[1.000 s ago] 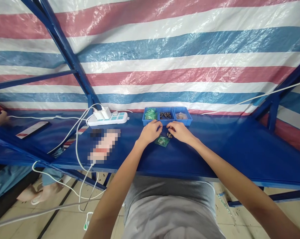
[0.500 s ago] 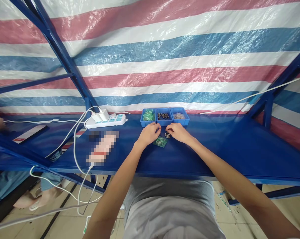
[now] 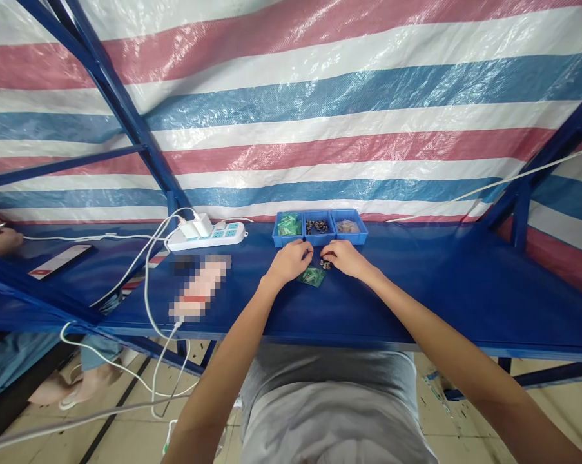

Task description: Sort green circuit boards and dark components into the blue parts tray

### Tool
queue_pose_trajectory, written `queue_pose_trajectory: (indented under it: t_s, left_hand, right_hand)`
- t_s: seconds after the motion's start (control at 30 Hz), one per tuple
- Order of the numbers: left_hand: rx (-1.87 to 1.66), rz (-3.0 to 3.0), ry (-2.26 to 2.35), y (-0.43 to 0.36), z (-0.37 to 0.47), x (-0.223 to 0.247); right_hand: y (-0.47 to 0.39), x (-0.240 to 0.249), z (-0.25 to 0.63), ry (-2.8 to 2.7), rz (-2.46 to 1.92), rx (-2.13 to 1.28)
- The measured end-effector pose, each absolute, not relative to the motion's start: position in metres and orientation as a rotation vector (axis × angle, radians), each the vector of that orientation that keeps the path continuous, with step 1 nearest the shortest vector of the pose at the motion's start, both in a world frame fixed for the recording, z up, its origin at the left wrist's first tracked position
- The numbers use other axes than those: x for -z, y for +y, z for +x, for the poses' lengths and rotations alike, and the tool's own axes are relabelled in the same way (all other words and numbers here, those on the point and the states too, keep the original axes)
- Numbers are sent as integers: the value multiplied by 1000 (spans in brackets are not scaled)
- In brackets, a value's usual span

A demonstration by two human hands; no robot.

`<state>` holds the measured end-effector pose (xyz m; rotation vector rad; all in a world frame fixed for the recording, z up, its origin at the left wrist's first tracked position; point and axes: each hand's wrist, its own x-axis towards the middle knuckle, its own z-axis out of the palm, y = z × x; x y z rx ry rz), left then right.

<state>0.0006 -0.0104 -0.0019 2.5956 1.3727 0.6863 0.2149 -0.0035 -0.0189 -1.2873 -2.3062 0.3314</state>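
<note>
My left hand is over the blue table in front of the left bin, its fingers curled together; what they hold, if anything, is too small to make out. Close to its right, my right hand has its fingertips pinched just above a few small dark and brassy parts. A green bag or packet lies flat below and between the hands. Behind them stand three joined blue bins: the left bin holds green packets, the middle bin small dark parts, the right bin a clear bag.
A white power strip with plugs and cables sits left of the bins. A blurred-out phone on a cable lies nearer. At the far left are another person's hand and another phone. Blue metal posts flank the table.
My right hand has shifted very slightly left, while my left hand is nearly where it was. The other person's hand at the far left has moved a little to the right.
</note>
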Motion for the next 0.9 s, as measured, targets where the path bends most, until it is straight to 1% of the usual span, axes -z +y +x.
queue_pose_trajectory:
  t_s: [0.3, 0.53, 0.9]
  left_hand:
    - [-735, 2580, 1344, -9, 0, 3]
    - [-780, 2596, 1192, -13, 1, -2]
    - [-836, 2610, 1147, -14, 2, -5]
  right_hand:
    - [-7, 18, 213, -2266, -1310, -258]
    - [-16, 8, 204, -1925, -1184, -502]
    - [-20, 8, 199, -1889, -1133, -536]
